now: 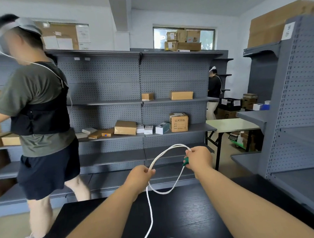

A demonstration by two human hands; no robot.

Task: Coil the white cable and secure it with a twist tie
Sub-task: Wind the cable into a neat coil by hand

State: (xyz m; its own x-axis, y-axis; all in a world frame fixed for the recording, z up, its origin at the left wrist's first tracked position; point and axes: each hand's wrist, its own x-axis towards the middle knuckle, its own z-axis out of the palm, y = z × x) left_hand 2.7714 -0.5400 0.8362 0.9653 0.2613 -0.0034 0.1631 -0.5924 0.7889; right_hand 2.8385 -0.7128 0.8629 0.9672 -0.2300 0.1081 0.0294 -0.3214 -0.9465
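Observation:
The white cable [165, 152] forms one loop in the air above the far edge of the black table [186, 214]. My left hand [140, 177] pinches the loop at its left side. My right hand [199, 157] grips the loop's right end, and a green piece [185, 161] pokes out from under its fingers; what that piece is cannot be told. From my left hand the free length of cable [149, 209] hangs down onto the table and curls off the frame's lower edge.
Grey pegboard shelving [142, 103] with several cardboard boxes stands behind the table. A person in a green shirt [36, 111] stands close at the left. More grey shelves [299, 121] stand at the right. A folding table [230, 124] and another person [214, 89] are further back.

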